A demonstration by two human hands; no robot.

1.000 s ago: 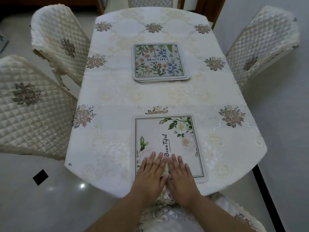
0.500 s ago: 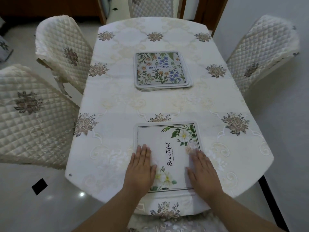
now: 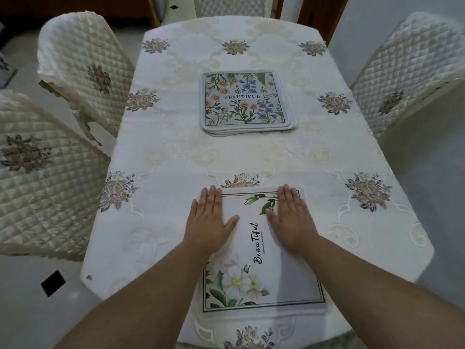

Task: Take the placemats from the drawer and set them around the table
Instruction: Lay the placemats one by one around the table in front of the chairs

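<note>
- Grip: left hand (image 3: 210, 217) & right hand (image 3: 292, 217) both flat, palms down, fingers straight and together; nothing clasped. They press on the far half of the near placemat (image 3: 261, 253), one toward each far corner. Left fingertips overlap the mat's left edge onto the tablecloth (image 3: 176, 152).
- Task item: near placemat lies flat under the palms at the table's (image 3: 392, 268) near end, script "BeauTiful" running between the two hands. Looks placed; prob. being smoothed/squared.
- Remaining stock: stack of placemats (image 3: 247, 102) well beyond the fingertips, mid-table, top one reads "BEAUTIFUL"; several edges show below it, count n/a.
- Progress (judgement): one setting down, rest of stack not yet distributed.
- Risk 1: mat's near edge sits close to the table rim, behind the wrists; a pull toward the body could drag it to overhang or off.
- Risk 2: sliding palms may ruck the cloth beneath and skew the mat.
- Risk 3: stack slightly fanned; a one-handed lift could take two mats or shed some.
- Containers: none in view; drawer not visible. Chairs (image 3: 85, 71) flank both sides.
</note>
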